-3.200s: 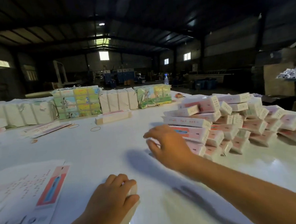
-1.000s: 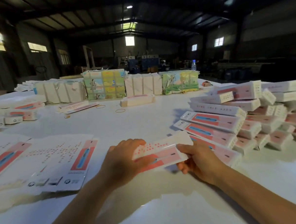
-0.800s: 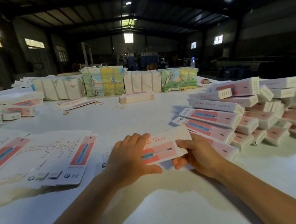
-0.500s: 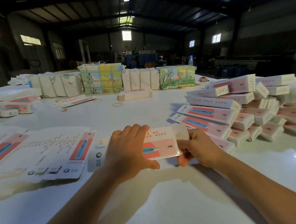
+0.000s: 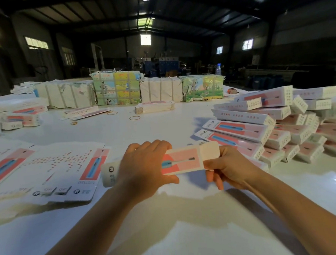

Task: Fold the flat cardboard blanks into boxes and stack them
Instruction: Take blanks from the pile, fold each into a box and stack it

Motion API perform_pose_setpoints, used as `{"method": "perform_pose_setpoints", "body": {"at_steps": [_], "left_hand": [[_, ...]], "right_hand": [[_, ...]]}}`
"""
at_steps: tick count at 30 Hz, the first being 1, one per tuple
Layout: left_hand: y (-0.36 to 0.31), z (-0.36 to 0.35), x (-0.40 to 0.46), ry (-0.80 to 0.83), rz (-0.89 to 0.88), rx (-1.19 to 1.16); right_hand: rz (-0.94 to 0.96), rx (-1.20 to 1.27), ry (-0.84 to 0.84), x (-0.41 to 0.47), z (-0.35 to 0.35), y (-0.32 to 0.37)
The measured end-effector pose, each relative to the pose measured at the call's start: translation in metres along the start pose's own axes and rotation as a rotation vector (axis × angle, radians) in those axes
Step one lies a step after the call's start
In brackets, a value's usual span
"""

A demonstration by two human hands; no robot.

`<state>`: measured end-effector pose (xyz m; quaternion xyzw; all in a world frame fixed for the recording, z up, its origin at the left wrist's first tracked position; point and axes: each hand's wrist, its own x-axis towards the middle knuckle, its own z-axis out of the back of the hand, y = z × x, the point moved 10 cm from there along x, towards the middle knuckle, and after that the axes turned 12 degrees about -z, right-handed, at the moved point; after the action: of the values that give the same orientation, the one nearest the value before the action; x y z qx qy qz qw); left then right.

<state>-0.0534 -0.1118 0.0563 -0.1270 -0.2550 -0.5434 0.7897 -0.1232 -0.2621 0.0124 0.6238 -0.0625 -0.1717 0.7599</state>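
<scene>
Long pink-and-white cardboard box [image 5: 177,162], part-formed, was held just above the white surface [image 5: 170,236], lengthwise between both hands. Left hand [image 5: 146,166] had a closed grip over the box's left-centre, fingers draped across the top, thumb underneath; the white end with a round logo stuck out past it to the left. Right hand [image 5: 229,166] had a closed grip at the box's right end, where a plain white end flap [image 5: 208,151] stood up above the fingers, not yet tucked in. Judged step: closing the right end.

Right of the grip, near but apart, sat a loose pile of finished pink-and-white boxes [image 5: 272,128], several layers, leaning and uneven. That counts as the work done, and a good share of it.

Left of the grip, flat on the surface, lay unfolded printed cardboard blanks [image 5: 66,170], overlapping; how many could not be told. These remain to be folded.

Beyond the grip, well apart: a short stack of flat blanks [image 5: 155,108], loose rubber bands [image 5: 134,118], and a row of strapped bundles of printed sheets [image 5: 118,90] along the far edge. More boxes and blanks lay at far left [image 5: 23,115].

Judgement: task mid-run; this box needs both ends shut, then placing on the pile.
</scene>
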Motion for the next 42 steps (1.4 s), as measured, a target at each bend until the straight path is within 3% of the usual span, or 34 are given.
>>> {"method": "perform_pose_setpoints", "body": {"at_steps": [7,10,13,16,21,27,33,37,42], "left_hand": [[0.000,-0.027,-0.006,0.223,0.051,-0.251],[0.008,-0.025,-0.008,0.172,0.139,-0.420],[0.022,-0.022,-0.009,0.106,0.232,-0.429],[0.029,-0.022,-0.011,0.107,0.289,-0.385],[0.023,-0.022,-0.011,0.106,0.294,-0.384],[0.012,-0.025,-0.011,0.148,0.243,-0.359],[0.004,-0.022,-0.012,0.187,0.190,-0.251],[0.002,-0.022,-0.012,0.183,0.198,-0.237],[-0.004,-0.022,-0.010,0.180,0.208,-0.224]], "right_hand": [[-0.141,0.262,-0.056,0.007,0.015,-0.013],[-0.093,0.457,-0.064,0.004,0.015,-0.008],[0.124,0.521,-0.356,-0.010,0.036,0.002],[0.315,0.193,-0.595,-0.033,0.037,0.018],[0.389,-0.086,-0.577,-0.036,0.010,0.029],[0.340,-0.091,-0.571,-0.033,0.013,0.025],[0.206,-0.091,-0.392,-0.015,0.004,0.013],[0.275,-0.036,-0.460,-0.021,0.008,0.014],[0.224,-0.019,-0.488,-0.016,0.007,0.010]]}}
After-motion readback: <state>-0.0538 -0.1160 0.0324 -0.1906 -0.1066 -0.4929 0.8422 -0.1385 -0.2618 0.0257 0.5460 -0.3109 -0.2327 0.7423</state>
